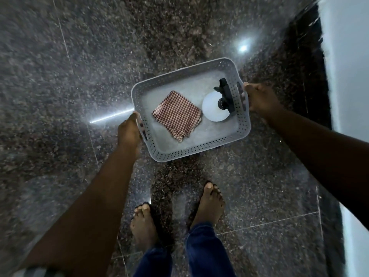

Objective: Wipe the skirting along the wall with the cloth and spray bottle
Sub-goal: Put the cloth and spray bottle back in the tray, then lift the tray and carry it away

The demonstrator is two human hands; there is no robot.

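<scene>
At carrying stage only, with left hand [128, 130] and right hand [259, 99] gripping the end handles of the grey perforated basket [199, 150] holding folded checked cloth [176, 114] left of spray bottle [214, 106], and dark skirting [307, 66] at right not yet sprayed or wiped.

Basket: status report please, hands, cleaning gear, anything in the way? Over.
Left hand and right hand grip the basket by its handles. Folded cloth and spray bottle sit inside, untouched. Skirting at right, nothing blocking it.

Blue jeans [205, 250], bare feet [209, 204], striped sleeve [38, 272]
</scene>
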